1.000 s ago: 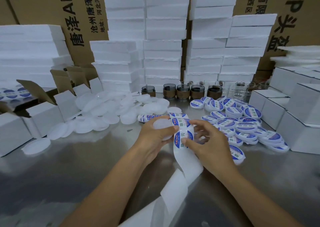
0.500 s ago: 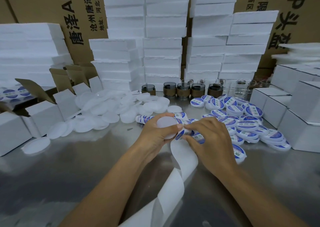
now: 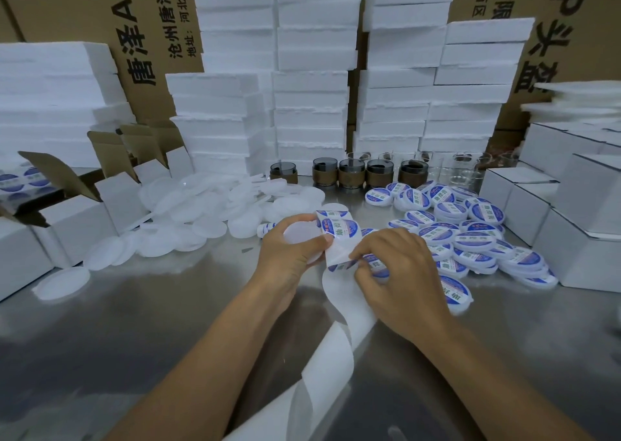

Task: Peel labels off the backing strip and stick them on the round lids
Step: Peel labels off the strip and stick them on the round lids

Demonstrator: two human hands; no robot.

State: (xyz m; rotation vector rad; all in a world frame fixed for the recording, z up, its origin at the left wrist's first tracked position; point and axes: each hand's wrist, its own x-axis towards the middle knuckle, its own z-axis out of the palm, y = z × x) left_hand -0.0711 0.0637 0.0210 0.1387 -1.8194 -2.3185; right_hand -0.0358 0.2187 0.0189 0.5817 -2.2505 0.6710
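My left hand (image 3: 289,249) holds a plain white round lid (image 3: 299,235) together with the label strip, its thumb pinching the white backing strip (image 3: 339,292) against the lid. A blue-and-white label (image 3: 337,228) still sits on the strip just above the thumb. My right hand (image 3: 396,272) pinches the edge of a partly lifted label (image 3: 342,266) at the strip's right side. The empty backing curls down towards me across the metal table (image 3: 134,323).
A heap of plain white lids (image 3: 201,212) lies to the left, and a pile of labelled lids (image 3: 470,239) to the right. White cartons (image 3: 571,225) stand on both sides. Dark jars (image 3: 349,171) and foam stacks (image 3: 312,87) line the back.
The strip has been pulled further along, so a fresh label now shows above my left thumb. My right fingers have shifted down to the strip's edge and lifted a label's corner.
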